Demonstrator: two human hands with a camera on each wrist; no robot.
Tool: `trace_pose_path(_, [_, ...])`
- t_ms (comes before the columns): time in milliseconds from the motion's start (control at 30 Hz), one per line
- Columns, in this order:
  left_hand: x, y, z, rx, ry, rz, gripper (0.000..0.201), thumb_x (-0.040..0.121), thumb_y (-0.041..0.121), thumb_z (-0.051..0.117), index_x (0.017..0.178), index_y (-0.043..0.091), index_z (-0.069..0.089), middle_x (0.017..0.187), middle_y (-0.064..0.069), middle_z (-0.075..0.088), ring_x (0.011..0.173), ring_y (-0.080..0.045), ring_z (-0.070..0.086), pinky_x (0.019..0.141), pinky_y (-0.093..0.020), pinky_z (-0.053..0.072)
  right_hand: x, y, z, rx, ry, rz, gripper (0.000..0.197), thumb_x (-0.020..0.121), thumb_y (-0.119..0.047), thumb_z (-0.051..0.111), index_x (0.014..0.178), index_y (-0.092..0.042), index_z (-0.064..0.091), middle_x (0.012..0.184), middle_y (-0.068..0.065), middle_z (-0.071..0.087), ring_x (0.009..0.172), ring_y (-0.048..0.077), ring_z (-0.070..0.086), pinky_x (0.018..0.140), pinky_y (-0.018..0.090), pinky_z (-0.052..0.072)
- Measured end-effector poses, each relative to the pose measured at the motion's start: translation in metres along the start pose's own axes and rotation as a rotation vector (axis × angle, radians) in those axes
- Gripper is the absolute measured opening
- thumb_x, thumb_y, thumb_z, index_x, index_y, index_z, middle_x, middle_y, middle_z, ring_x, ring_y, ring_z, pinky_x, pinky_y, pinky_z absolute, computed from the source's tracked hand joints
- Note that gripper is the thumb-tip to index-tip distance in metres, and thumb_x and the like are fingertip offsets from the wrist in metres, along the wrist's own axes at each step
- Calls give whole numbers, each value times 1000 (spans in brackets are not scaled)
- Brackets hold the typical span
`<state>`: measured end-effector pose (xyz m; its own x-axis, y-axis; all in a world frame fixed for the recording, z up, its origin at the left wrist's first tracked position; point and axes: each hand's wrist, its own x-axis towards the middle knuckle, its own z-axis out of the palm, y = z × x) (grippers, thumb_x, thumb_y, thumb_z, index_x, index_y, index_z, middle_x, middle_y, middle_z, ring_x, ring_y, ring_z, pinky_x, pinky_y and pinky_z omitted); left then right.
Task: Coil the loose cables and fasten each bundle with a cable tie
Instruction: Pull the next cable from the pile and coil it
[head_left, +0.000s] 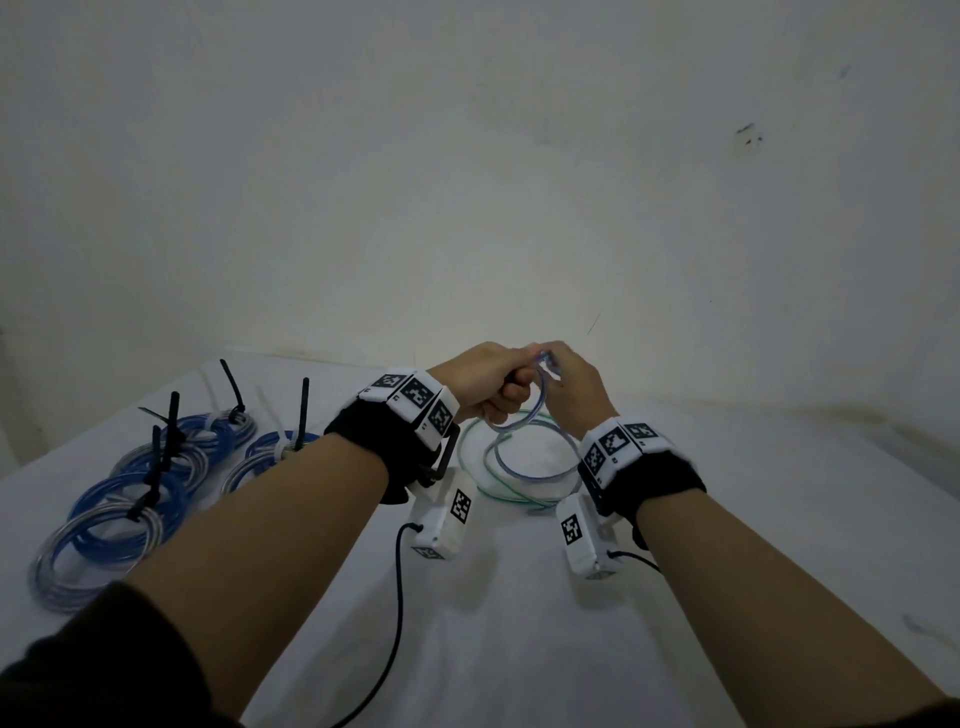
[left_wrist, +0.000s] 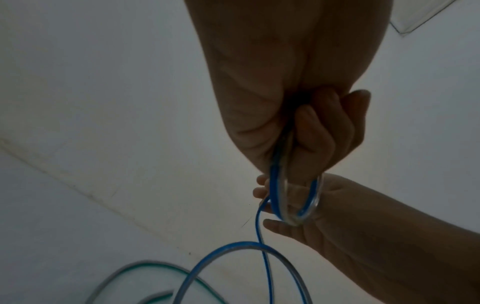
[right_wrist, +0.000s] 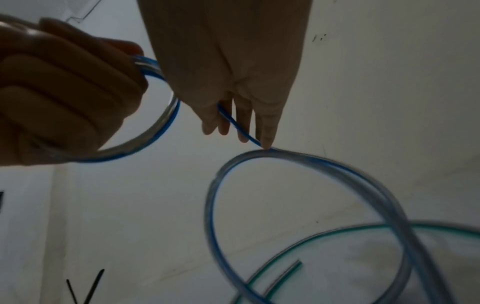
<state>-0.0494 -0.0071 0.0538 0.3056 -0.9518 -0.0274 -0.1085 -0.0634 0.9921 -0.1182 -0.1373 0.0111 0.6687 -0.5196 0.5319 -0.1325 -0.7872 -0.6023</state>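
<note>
Blue coils (head_left: 104, 488) tied by the desk's (head_left: 519, 623) left edge, left hand (head_left: 483, 382) gripping a loop of cable (right_wrist: 166, 125), right hand (head_left: 571, 384) pinching it, green cable (head_left: 467, 447) to go.

My left hand (head_left: 485, 387) fisted round small loop of blue cable (head_left: 506, 428). My right hand (head_left: 571, 387) pinching same cable just beside left, both above white table (head_left: 519, 649). Slack drops onto green cable (head_left: 462, 452) looped beneath. Tied blue bundles (head_left: 130, 499) far left, black cable ties (head_left: 173, 418) sticking up.
</note>
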Motion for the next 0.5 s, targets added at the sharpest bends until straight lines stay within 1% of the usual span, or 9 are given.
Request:
trace_pose_path(33, [0, 0, 0, -38, 11, 24, 46, 100, 38, 31, 59, 17, 34, 43, 7, 31, 37, -6, 21, 39, -17, 16, 0, -1, 2, -4, 19, -20, 20, 94, -13, 52, 101, 3, 62, 97, 17, 64, 90, 28, 57, 82, 38, 44])
trace_pose_path(67, [1, 1, 0, -73, 31, 48, 46, 100, 39, 31, 60, 17, 35, 43, 7, 32, 36, -6, 21, 38, -16, 17, 1, 1, 3, -2, 28, -44, 25, 94, -15, 50, 88, 5, 63, 83, 18, 63, 77, 28, 54, 72, 38, 44])
trace_pose_path(100, [1, 2, -1, -107, 59, 73, 46, 100, 40, 31, 61, 17, 35, 44, 7, 33, 36, -6, 22, 37, -16, 18, 2, 3, 4, 5, 18, -60, 27, 94, -16, 49, 81, 3, 62, 73, 13, 60, 68, 23, 50, 66, 34, 40])
trace_pose_path(133, [2, 3, -2, -141, 91, 96, 45, 100, 41, 31, 61, 17, 36, 44, 7, 33, 36, -6, 22, 36, -16, 18, 0, 4, 4, 28, -8, -40, 24, 95, -14, 47, 81, -1, 62, 71, 4, 57, 66, 17, 47, 65, 30, 36])
trace_pose_path(167, [3, 3, -4, -175, 122, 118, 46, 100, 42, 31, 61, 18, 36, 45, 7, 32, 37, -6, 22, 36, -16, 19, -2, 3, 5, 57, -35, 1, 19, 96, -12, 46, 85, -7, 61, 73, -4, 55, 67, 11, 47, 65, 26, 35])
trace_pose_path(233, [6, 4, -9, -264, 164, 155, 45, 100, 41, 30, 61, 18, 35, 45, 8, 30, 36, -6, 22, 36, -16, 19, -6, 4, 6, 116, -66, 52, 15, 97, -12, 44, 91, -8, 58, 75, -7, 54, 72, 12, 49, 66, 23, 35])
trace_pose_path(300, [7, 4, -14, -389, 171, 178, 44, 101, 35, 28, 62, 17, 34, 44, 8, 30, 35, -5, 22, 36, -16, 18, -8, 4, 8, 168, -79, 70, 12, 98, -15, 44, 92, -8, 53, 76, -3, 55, 75, 17, 50, 65, 21, 38])
trace_pose_path(400, [8, 5, -17, -536, 179, 227, 37, 98, 23, 25, 64, 15, 38, 45, 7, 33, 35, -6, 25, 39, -17, 20, -10, 6, 10, 225, -99, 125, 8, 97, -8, 42, 94, -8, 49, 82, 5, 56, 71, 16, 51, 61, 11, 40])
trace_pose_path(500, [8, 4, -15, -551, 200, 314, 35, 100, 19, 25, 74, 11, 48, 51, 5, 45, 40, -7, 36, 45, -18, 30, -13, 10, 11, 197, -80, 180, 18, 97, -3, 34, 94, -10, 50, 79, 7, 54, 73, 19, 51, 64, 20, 40])
